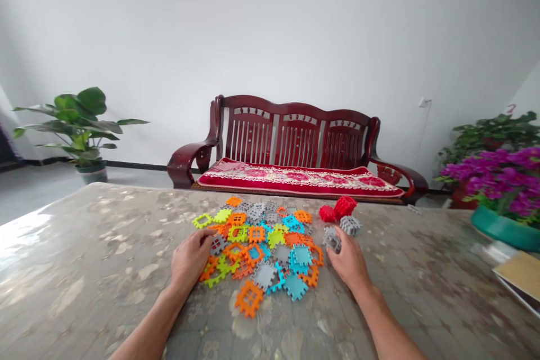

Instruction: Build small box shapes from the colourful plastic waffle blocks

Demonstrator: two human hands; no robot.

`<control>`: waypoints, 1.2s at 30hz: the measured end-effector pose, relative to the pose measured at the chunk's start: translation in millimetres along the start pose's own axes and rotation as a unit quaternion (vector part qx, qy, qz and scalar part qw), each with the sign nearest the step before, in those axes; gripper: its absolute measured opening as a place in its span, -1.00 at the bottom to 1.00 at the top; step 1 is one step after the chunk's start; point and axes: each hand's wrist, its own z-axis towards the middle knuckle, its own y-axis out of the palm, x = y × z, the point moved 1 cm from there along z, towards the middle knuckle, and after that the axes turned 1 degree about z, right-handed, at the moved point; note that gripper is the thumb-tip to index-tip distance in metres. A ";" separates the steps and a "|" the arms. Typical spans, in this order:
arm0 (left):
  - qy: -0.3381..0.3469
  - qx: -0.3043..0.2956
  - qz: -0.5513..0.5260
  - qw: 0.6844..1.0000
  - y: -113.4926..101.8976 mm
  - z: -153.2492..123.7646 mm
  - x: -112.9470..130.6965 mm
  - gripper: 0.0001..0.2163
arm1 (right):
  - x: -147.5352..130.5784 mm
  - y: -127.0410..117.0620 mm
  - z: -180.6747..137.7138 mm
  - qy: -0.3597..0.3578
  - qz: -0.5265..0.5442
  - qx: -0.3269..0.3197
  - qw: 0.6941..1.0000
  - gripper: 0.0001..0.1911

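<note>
A pile of interlocking plastic building tiles in orange, lime, blue and grey lies on the table, several with window-like cut-outs. At the pile's left edge, my left hand [192, 256] has its thumb and forefinger closed on a grey window tile [218, 244]; its other fingers are mostly hidden. To the right of the pile, my right hand [349, 261] grips some grey tiles [332, 239], partly covered by the fingers. Just beyond it sits a small stack of grey tiles [351, 226]. Red tiles [346, 207] are bunched behind that stack. An orange window tile [248, 298] lies nearest me.
The table [105, 292] has a shiny patterned cover. A teal flowerpot [504, 229] with purple flowers stands at its right, near a box-like thing [521, 273]. Past the far edge is a wooden bench [297, 135] with a red cover. A potted plant [90, 171] stands back left.
</note>
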 end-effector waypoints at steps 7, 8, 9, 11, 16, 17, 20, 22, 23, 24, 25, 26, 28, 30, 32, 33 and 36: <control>-0.017 -0.016 0.017 1.000 -1.7 0.2 2.2 -0.68 | -7.8 -0.5 -2.2 -0.020 0.001 -0.017 1.000 -0.38; -0.019 -0.017 0.018 1.000 -1.7 0.1 2.2 -0.68 | -7.8 -0.7 -2.4 -0.024 -0.004 -0.018 1.000 -0.38; -0.019 -0.019 0.018 0.999 -1.7 0.1 2.1 -0.68 | -7.7 -0.8 -2.6 -0.028 -0.010 -0.020 0.999 -0.39; -0.017 -0.022 0.016 0.999 -1.3 0.4 1.6 -0.68 | -7.4 -0.4 -3.2 -0.032 -0.023 -0.024 0.999 -0.39; -0.011 -0.018 0.013 1.000 -0.1 1.1 0.6 -0.67 | -6.8 1.7 -4.2 -0.020 -0.025 -0.029 0.999 -0.38; -0.010 -0.018 0.014 1.000 0.0 1.2 0.6 -0.68 | -6.8 1.8 -4.2 -0.016 -0.022 -0.032 0.999 -0.38; -0.007 -0.019 0.014 1.000 0.3 1.2 0.2 -0.67 | -7.5 0.4 -3.7 -0.005 -0.021 -0.038 0.999 -0.38; -0.005 -0.021 0.012 1.000 0.5 1.4 -0.2 -0.67 | -9.0 -1.5 -3.5 -0.005 -0.024 -0.043 0.999 -0.39; -0.004 -0.021 0.012 1.000 0.6 1.6 -0.4 -0.67 | -10.0 -2.5 -3.4 -0.008 -0.028 -0.047 0.998 -0.39; -0.004 -0.021 0.014 1.000 0.7 1.9 -0.6 -0.67 | -11.0 -3.5 -3.4 -0.010 -0.033 -0.052 0.998 -0.40; -0.005 -0.020 0.017 1.000 0.8 2.1 -0.8 -0.67 | -12.0 -4.3 -3.3 -0.012 -0.039 -0.058 0.997 -0.41; -0.006 -0.020 0.019 1.000 0.9 2.4 -1.0 -0.67 | -12.7 -5.1 -3.3 -0.013 -0.045 -0.064 0.997 -0.42; -0.008 -0.022 0.020 1.000 1.2 2.8 -1.3 -0.67 | -13.4 -6.5 -2.9 -0.014 -0.053 -0.073 0.996 -0.42; -0.009 -0.026 0.017 0.999 1.4 2.9 -1.6 -0.66 | -13.0 -8.1 -2.3 -0.012 -0.053 -0.078 0.995 -0.38; -0.009 -0.027 0.015 0.999 1.5 2.9 -1.8 -0.66 | -12.2 -10.4 -1.6 -0.004 -0.055 -0.080 0.995 -0.35; -0.009 -0.027 0.015 0.999 1.5 2.8 -1.8 -0.66 | -12.2 -11.9 -1.3 0.003 -0.057 -0.080 0.995 -0.36; -0.009 -0.024 0.012 1.000 1.0 2.5 -1.6 -0.67 | -14.4 -16.5 -0.5 0.024 -0.057 -0.068 0.996 -0.42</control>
